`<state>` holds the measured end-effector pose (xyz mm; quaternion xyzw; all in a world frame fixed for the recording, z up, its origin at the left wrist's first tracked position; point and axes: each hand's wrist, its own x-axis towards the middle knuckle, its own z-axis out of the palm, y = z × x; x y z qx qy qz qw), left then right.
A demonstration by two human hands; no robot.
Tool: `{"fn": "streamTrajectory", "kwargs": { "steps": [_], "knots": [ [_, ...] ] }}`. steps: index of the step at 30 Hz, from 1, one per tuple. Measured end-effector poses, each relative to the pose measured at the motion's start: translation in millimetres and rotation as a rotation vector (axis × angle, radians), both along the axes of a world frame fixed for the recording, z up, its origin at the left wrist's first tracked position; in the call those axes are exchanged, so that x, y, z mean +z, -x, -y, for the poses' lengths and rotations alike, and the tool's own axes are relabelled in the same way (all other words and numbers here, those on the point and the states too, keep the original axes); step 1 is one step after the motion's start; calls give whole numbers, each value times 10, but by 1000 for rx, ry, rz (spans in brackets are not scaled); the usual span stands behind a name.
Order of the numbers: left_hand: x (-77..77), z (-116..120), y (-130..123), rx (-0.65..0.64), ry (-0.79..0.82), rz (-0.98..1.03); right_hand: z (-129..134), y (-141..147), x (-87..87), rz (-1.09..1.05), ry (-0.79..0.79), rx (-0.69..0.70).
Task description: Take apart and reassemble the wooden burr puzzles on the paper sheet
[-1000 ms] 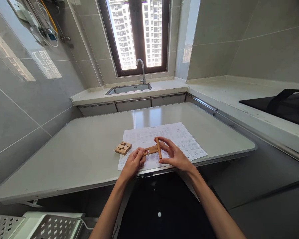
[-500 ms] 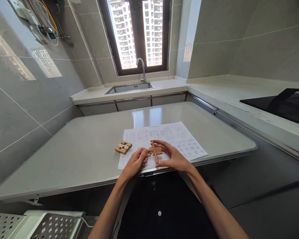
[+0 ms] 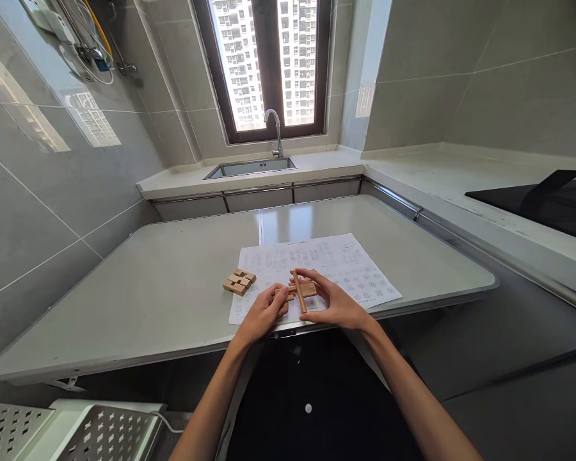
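Observation:
My left hand (image 3: 267,310) is closed on the left end of a partly joined wooden puzzle (image 3: 308,290), its notched sticks partly hidden by the fingers. My right hand (image 3: 333,301) grips a long wooden stick (image 3: 299,291) by its two ends, between the thumb below and the fingers above. The stick stands crosswise against the joined pieces. Under both hands lies a printed sheet (image 3: 374,285) with rows of small line drawings. Several notched wooden blocks (image 3: 239,282) lie side by side at the sheet's left edge.
The pale table (image 3: 148,294) reaches back to a counter with a sink (image 3: 249,168) and a tap (image 3: 278,134). A black hob (image 3: 547,202) sits on the right counter. Below the table at left stands a white perforated rack (image 3: 110,429).
The view has shifted slightly. Both hands keep nearly the same hold, with the stick and the joined pieces almost unmoved between them.

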<state>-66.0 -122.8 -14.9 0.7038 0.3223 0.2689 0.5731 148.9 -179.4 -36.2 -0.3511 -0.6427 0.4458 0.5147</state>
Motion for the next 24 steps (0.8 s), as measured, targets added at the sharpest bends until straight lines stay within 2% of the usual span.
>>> {"fn": "streamTrajectory", "kwargs": {
  "steps": [24],
  "knots": [
    [-23, -2, -1, 8, 23, 22, 16, 1, 25, -2, 17, -10]
  ]
}}
